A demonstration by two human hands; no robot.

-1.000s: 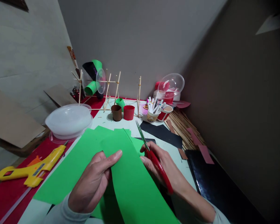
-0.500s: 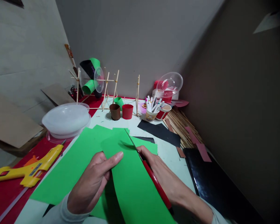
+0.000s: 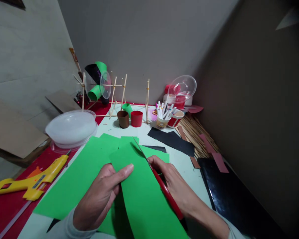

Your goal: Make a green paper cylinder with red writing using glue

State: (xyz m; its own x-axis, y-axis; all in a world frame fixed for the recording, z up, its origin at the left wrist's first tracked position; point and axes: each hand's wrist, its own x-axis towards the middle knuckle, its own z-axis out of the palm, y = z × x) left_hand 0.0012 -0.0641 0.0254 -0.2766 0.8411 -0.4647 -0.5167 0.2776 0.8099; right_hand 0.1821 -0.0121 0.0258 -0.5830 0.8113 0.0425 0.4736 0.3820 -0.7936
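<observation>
Head: scissors (image 3: 163, 187) at edge of paper (image 3: 144, 192)

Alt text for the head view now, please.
The left hand holds a green sheet and the right hand holds red scissors at its edge. Behind stand a brown cup and a red cup; a yellow glue gun lies at left.

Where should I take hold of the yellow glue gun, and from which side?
I'd take the yellow glue gun by its handle, coming from the left and above. It appears to lie on its side on the red surface, handle stretching out to the left. The nozzle points away and to the right, so this approach should keep clear of the tip.
</observation>
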